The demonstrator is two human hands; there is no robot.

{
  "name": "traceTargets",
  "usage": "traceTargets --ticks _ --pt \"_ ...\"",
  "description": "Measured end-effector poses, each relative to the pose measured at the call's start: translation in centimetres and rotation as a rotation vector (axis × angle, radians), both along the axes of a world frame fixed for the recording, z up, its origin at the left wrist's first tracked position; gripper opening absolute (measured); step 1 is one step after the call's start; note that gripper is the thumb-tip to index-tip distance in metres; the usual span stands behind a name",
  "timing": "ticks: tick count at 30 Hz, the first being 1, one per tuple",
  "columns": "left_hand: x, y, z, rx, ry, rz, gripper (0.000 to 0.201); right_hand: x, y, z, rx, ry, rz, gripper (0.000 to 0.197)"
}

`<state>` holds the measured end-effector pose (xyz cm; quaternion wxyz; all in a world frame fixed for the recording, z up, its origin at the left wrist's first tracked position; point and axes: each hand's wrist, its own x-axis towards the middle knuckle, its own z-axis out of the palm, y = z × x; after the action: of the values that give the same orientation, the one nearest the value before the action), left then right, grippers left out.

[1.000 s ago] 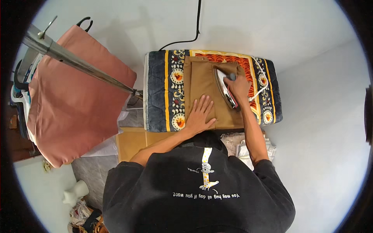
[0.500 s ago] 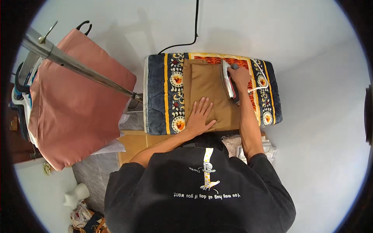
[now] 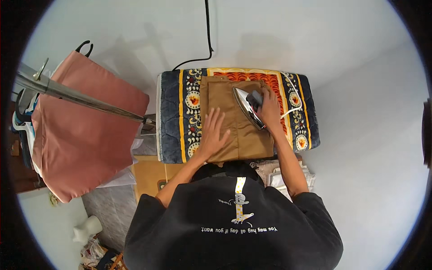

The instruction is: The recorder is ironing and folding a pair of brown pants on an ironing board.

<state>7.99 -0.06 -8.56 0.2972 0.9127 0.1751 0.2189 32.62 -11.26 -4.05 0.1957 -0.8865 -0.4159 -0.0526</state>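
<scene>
A brown folded garment (image 3: 223,96) lies on a patterned quilted blanket (image 3: 170,123) that covers the table. My right hand (image 3: 271,110) is wrapped round the handle of a clothes iron (image 3: 245,105), whose soleplate rests on the garment's right half with the tip pointing away and to the left. A white cord (image 3: 294,110) leads from the iron over the blanket's right side. My left hand (image 3: 212,139) lies flat with fingers spread on the garment's left part, near its lower edge.
At the left, a metal clothes rail (image 3: 85,99) slants across a hanging pink garment (image 3: 90,135) and other hangers. Folded pale cloth (image 3: 281,180) sits below the table's near right edge. A black cable (image 3: 208,31) runs down the wall behind.
The iron has moved left over the brown garment with my right hand, and its tip now angles further left. My left hand has shifted toward the garment's left edge. The view has shifted slightly.
</scene>
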Motion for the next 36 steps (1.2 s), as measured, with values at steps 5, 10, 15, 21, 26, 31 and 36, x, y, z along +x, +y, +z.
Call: traceTargets --ticks 5,10,15,21,26,31,36 --pt "7.1 6.3 0.1 0.16 -0.008 0.089 0.06 -1.4 1.9 0.6 -0.028 -0.122 0.063 0.074" --pt "8.1 8.3 -4.2 0.244 0.133 0.125 0.066 -1.3 -0.4 0.3 -0.121 -0.196 0.041 0.081" --pt "8.8 8.0 -4.7 0.281 0.158 0.133 0.067 -0.5 2.4 0.3 -0.033 -0.264 -0.146 0.078" --pt "8.5 8.4 -4.8 0.263 0.195 0.133 0.069 1.1 2.4 -0.6 -0.149 -0.063 0.043 0.079" --pt "8.7 8.7 -5.0 0.242 0.152 0.142 0.063 2.3 -3.5 1.6 -0.109 0.005 0.459 0.067" --pt "10.6 10.7 -1.5 -0.115 -0.174 0.036 0.037 0.5 -2.8 3.3 -0.12 0.006 0.574 0.072" --pt "11.5 10.9 -3.4 0.269 0.102 -0.257 0.048 -4.7 -1.5 3.1 -0.219 -0.018 0.841 0.069"
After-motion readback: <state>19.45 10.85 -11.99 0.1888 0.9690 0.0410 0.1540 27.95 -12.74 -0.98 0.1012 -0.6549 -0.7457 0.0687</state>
